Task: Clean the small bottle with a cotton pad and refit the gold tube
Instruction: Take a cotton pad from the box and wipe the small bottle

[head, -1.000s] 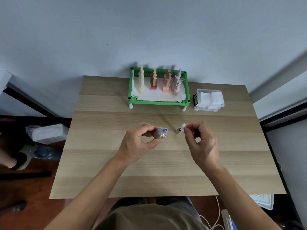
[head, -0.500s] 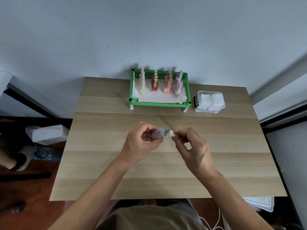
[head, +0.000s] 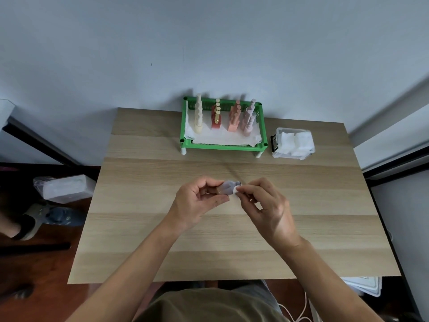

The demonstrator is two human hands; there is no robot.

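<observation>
There is one big wooden worktop (head: 144,228). At its far side sits one green basket (head: 222,147) with white paper inside. In the basket stand four rows of little bottles: one cream row (head: 198,117), one red row with gold tops (head: 216,117), one orange-pink row (head: 235,117) and one light purple row (head: 248,119). How many bottles are in each row is hard to tell, because they hide each other. Just to the right of the basket is one clear box (head: 293,145) with white cotton pads in it.

There are two hands over the middle of the worktop. The left hand (head: 197,203) has its fingers and thumb curled round one small purple bottle (head: 228,188), which lies on its side in the air, its neck pointing right. The right hand (head: 267,205) pinches one small white cotton pad (head: 236,190) between thumb and finger, and the pad touches the bottle near its neck. The other fingers of that hand are curled in. The gold tube cannot be seen now.

A second ago the hands were a little apart, and the right hand held the pad and a small gold thing just right of the bottle. Now the hands are together and the pad is on the bottle.

On the floor to the left lies one white packet in plastic (head: 65,188).
</observation>
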